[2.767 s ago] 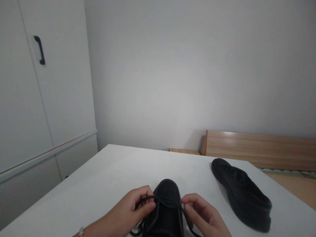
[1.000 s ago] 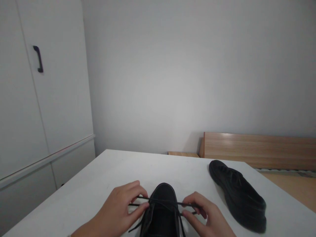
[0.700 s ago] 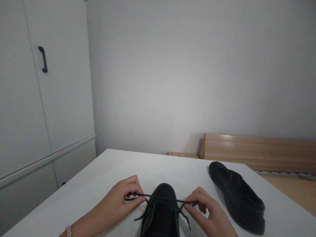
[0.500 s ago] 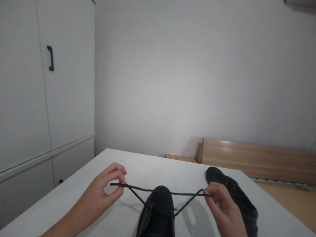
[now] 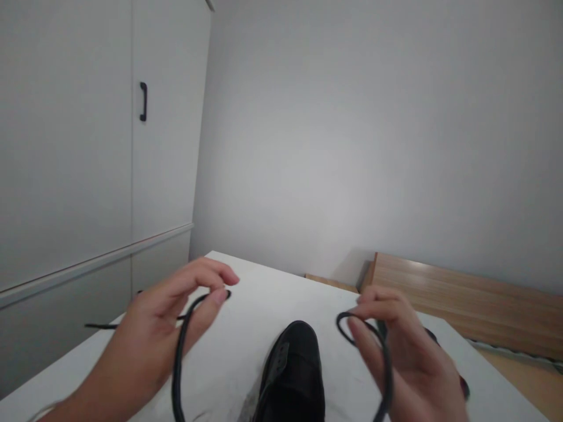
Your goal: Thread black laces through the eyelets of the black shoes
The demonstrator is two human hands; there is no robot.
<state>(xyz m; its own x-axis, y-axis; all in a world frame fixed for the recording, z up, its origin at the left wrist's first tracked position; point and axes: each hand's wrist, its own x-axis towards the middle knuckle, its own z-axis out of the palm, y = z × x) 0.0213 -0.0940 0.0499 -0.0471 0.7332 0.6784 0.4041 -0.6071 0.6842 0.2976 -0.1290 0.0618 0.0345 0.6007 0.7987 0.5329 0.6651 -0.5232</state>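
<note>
A black shoe (image 5: 301, 357) points away from me on the white table (image 5: 259, 310), its near end cut off by the frame's bottom. Left of it, my left hand (image 5: 169, 322) pinches a black shoelace (image 5: 177, 369) between thumb and finger. One stretch of that lace hangs down out of view, and a thin end sticks out left behind the hand. My right hand (image 5: 404, 346), on the shoe's other side, grips a curled length of black lace that bends into a small loop at the fingertips. Whether the laces join the shoe is hidden.
A second black shoe (image 5: 465, 387) is mostly hidden behind my right hand. Beyond the table's right side stands a wooden headboard (image 5: 466, 293). A white cabinet (image 5: 165, 170) with a black handle rises on the left, and a pale wall closes off the back.
Both hands have risen closer to the camera, still gripping lace. The straight span of lace across the shoe is gone; curved lengths now hang down. My view has shifted, moving the cabinet rightward.
</note>
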